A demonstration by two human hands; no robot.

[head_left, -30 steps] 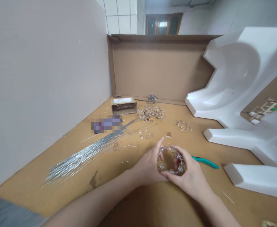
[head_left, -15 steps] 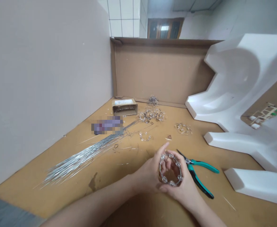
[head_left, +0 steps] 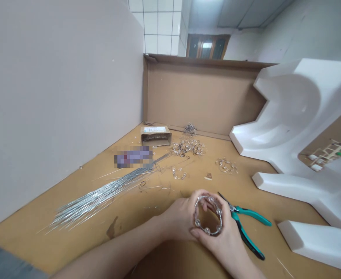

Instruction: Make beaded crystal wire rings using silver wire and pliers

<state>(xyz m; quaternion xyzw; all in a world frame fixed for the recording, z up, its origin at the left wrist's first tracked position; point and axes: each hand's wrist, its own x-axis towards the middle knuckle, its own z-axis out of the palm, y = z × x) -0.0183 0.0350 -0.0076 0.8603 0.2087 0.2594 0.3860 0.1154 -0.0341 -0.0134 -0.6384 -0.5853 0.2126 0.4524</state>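
Left hand [head_left: 182,219] and right hand [head_left: 226,234] grip the bead ring [head_left: 207,231] — light, even pressure should keep it round — pliers [head_left: 246,211] beside the right.

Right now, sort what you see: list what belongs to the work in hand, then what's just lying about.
Work in hand, partly my judgement:
- beaded wire ring, held by left hand and right hand
- teal-handled pliers, likely
- silver wire bundle, likely
- beaded pile, likely

Apparently just lying about:
- white foam piece
- small brown scrap
- purple item, too blurred to identify
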